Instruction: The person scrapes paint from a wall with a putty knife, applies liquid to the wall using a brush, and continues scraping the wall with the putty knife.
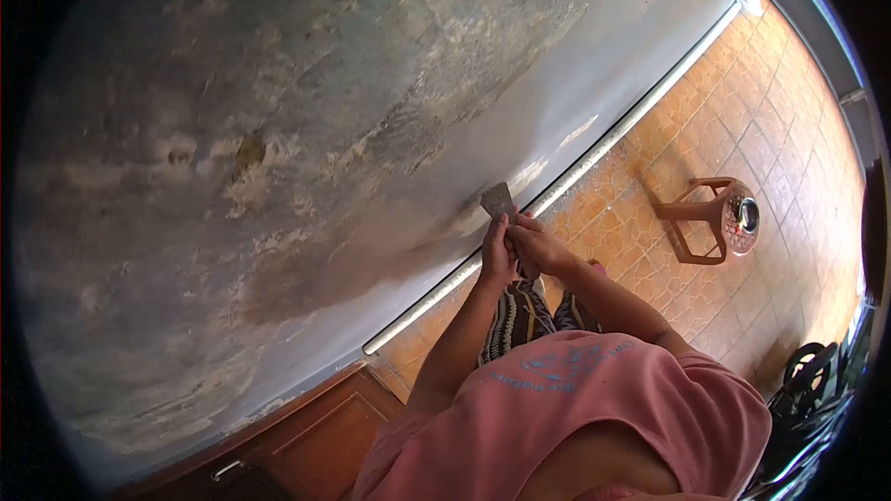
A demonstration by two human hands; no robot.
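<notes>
A scraper [498,199] is being held by both hands just right of the picture's middle, with its flat blade being pressed against the wall [278,130] and pointing toward 11 o'clock. The left hand [497,255] is being wrapped tight around the handle. The right hand [540,246] is being closed over it from the 3 o'clock side, touching the left hand, so that the handle itself is being hidden. The blade is being held low on the wall, just above the white skirting [613,134], which is running from 7 o'clock up to 1 o'clock. The wall, filling the view from 8 to 12 o'clock, is being shown stained and blotched, with pale flaking patches. Beyond the skirting, toward 3 o'clock, an orange tiled floor [789,111] is being seen. A brown plastic stool [705,218] is standing on it at 3 o'clock of the hands, well apart from them. Something round is lying on its seat, too small to be told. At 6 o'clock a pink shirt [594,399] is being seen, with striped trousers [520,315] showing between the forearms.
</notes>
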